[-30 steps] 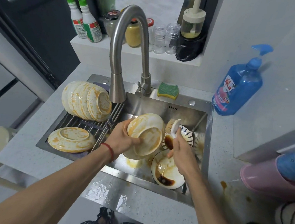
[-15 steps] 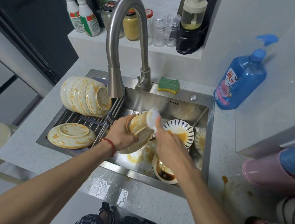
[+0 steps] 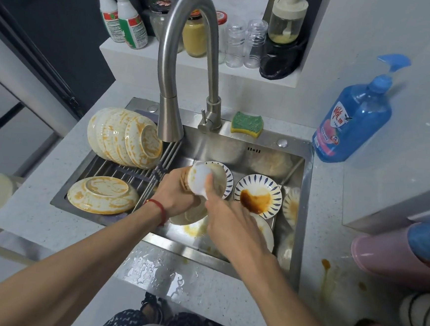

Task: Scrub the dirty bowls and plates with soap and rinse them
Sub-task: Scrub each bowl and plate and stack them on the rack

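A stained bowl (image 3: pixel 192 212) is gripped by the left hand (image 3: pixel 175 194) over the sink (image 3: pixel 235 151), the fingers curled round its rim on the side away from the camera. A white scrubbing pad (image 3: pixel 200 178) is pinched by the right hand (image 3: pixel 227 218), with an extended finger laid along it, and is pressed against the bowl just beside the left hand's fingertips. A red cord (image 3: pixel 161 210) is worn on the left wrist. Just beyond the right hand's fingers, a blue-patterned plate (image 3: pixel 257 194) smeared with brown sauce lies in the basin, and more soiled plates are seen under and beside that hand. To the left of the left hand, a stack of orange-streaked bowls (image 3: pixel 124 137) is leaned on the drying rack (image 3: pixel 130 174), with an upturned plate (image 3: pixel 103 194) lying nearer. Past the fingers, the faucet (image 3: pixel 171 118) stands over the basin, a green sponge (image 3: pixel 247 123) rests on the sink's rim, and a blue soap bottle (image 3: pixel 353 122) stands well to the right.
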Tool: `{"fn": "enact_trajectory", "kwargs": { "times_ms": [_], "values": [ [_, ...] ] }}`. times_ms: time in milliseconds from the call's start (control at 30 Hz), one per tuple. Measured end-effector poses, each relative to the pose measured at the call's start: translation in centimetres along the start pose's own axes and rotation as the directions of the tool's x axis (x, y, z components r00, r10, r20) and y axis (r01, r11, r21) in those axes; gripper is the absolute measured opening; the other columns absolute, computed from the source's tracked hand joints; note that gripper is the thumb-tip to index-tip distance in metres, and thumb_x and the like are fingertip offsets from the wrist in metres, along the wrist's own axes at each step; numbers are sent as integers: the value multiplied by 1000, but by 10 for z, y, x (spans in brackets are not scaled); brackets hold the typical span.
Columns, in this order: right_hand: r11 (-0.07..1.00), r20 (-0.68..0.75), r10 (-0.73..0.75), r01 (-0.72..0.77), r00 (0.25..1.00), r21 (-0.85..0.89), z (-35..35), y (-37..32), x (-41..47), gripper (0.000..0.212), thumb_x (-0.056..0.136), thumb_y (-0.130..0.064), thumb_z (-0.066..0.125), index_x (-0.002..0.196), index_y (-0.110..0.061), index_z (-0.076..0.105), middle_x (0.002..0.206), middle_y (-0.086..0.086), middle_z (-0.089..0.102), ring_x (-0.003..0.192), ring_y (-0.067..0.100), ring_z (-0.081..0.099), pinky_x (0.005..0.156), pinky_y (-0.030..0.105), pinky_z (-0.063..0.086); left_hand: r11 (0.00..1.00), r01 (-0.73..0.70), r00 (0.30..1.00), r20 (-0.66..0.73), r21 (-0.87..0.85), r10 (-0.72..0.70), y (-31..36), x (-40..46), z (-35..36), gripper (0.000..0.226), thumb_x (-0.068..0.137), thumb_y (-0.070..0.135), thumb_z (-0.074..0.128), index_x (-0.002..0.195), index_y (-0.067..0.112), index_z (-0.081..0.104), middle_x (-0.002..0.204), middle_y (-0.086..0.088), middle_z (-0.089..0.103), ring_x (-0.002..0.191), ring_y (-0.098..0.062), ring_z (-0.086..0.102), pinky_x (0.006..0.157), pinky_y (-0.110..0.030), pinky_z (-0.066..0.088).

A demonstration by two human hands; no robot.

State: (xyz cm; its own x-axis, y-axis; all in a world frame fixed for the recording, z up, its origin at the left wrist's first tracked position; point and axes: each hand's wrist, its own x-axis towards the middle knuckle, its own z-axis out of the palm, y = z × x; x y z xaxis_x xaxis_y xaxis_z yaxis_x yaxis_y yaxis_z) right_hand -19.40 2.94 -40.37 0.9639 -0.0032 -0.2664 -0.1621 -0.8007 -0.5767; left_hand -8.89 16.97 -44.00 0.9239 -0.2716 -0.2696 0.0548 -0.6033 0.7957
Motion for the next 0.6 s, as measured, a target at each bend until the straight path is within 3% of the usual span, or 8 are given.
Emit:
{"fn": "enact_trajectory", "kwargs": {
  "times_ms": [133, 267, 400, 500, 600],
  "values": [
    [977, -5, 209, -209, 978, 34, -13, 29, 25, 69, 105, -13, 33, 160, -35, -1, 120, 19, 59, 109, 40, 54, 80, 48, 41, 999, 15, 1000, -7, -52, -16, -4, -1, -4, 56, 53, -4, 79, 101, 25, 76, 92, 3, 78, 87, -15, 72, 78, -33, 60],
    [988, 25, 95, -97, 995, 123, -6, 14, 4, 71, 105, -13, 33, 157, -46, -1, 107, 14, 61, 102, 36, 57, 80, 51, 46, 995, -1, 1000, 10, -101, 2, -11, -3, -9, 60, 59, -21, 77, 104, 18, 77, 97, -5, 79, 87, -18, 73, 79, -36, 63],
    [946, 71, 257, -266, 964, 185, -17, 43, 28, 64, 105, -15, 34, 160, -40, 14, 91, 5, 54, 94, 30, 53, 79, 45, 46, 986, 5, 1000, 15, -166, -3, -15, -5, -14, 61, 59, -26, 74, 108, 10, 77, 98, -8, 79, 89, -20, 73, 77, -36, 63],
    [955, 86, 209, -223, 974, 195, -17, 36, 19, 61, 105, -17, 34, 160, -38, 17, 89, 3, 55, 90, 28, 52, 73, 42, 42, 979, 5, 1000, 17, -204, -2, -15, -6, -18, 61, 61, -30, 71, 104, 13, 76, 85, 6, 77, 81, -10, 72, 69, -26, 61],
    [943, 87, 240, -253, 967, 215, -21, 41, 26, 57, 108, -20, 32, 160, -38, 20, 88, -2, 53, 91, 27, 52, 74, 41, 43, 973, -12, 999, 34, -229, 20, -13, -9, -18, 61, 62, -31, 70, 108, 10, 75, 87, 6, 77, 81, -6, 72, 69, -23, 60]
  ]
}}
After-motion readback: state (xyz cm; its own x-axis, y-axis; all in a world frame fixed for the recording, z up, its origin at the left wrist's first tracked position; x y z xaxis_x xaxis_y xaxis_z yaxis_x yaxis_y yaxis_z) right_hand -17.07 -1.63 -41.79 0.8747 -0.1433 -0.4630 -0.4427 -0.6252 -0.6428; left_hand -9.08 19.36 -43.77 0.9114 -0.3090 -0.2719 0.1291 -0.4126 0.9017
